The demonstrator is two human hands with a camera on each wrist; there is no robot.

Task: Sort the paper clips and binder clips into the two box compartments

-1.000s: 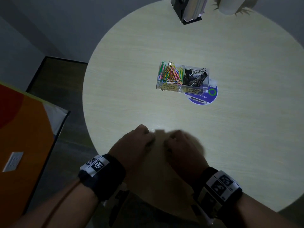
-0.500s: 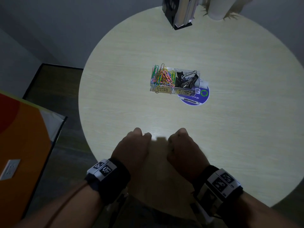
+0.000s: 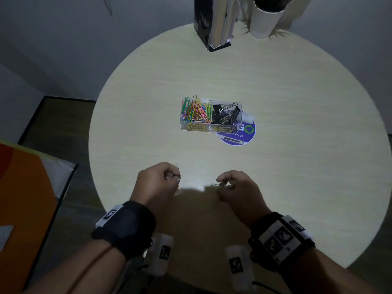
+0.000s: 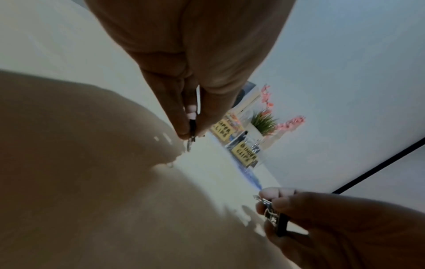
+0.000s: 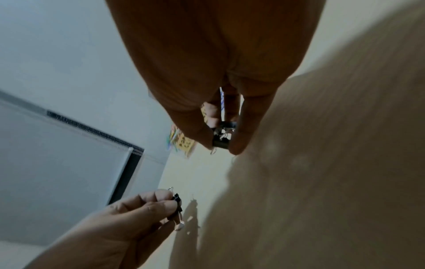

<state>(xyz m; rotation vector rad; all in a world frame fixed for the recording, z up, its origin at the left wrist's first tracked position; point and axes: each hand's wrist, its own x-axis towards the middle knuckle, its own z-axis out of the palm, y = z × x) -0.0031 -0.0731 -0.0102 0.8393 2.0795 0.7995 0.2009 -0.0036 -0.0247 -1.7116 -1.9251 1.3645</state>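
A clear two-compartment box (image 3: 209, 128) stands mid-table. Coloured paper clips (image 3: 195, 111) fill its left compartment, black binder clips (image 3: 226, 114) its right. Near the table's front edge my left hand (image 3: 176, 177) pinches a small black binder clip (image 5: 176, 205) between thumb and fingers. My right hand (image 3: 220, 183) pinches another black binder clip (image 5: 222, 139), its wire handles sticking out (image 3: 214, 184). Both hands hover just above the tabletop, well short of the box. In the left wrist view the left hand's clip (image 4: 192, 135) shows only as a dark edge between the fingertips.
A round purple sticker (image 3: 244, 135) lies partly under the box's right end. A black file holder with books (image 3: 214, 24) and a white plant pot (image 3: 266, 20) stand at the table's far edge. An orange board (image 3: 21, 198) is off to the left, beyond the round table's rim (image 3: 93, 128).
My hands were fists close together at the table's front edge; now they have moved apart, and a binder clip shows in each.
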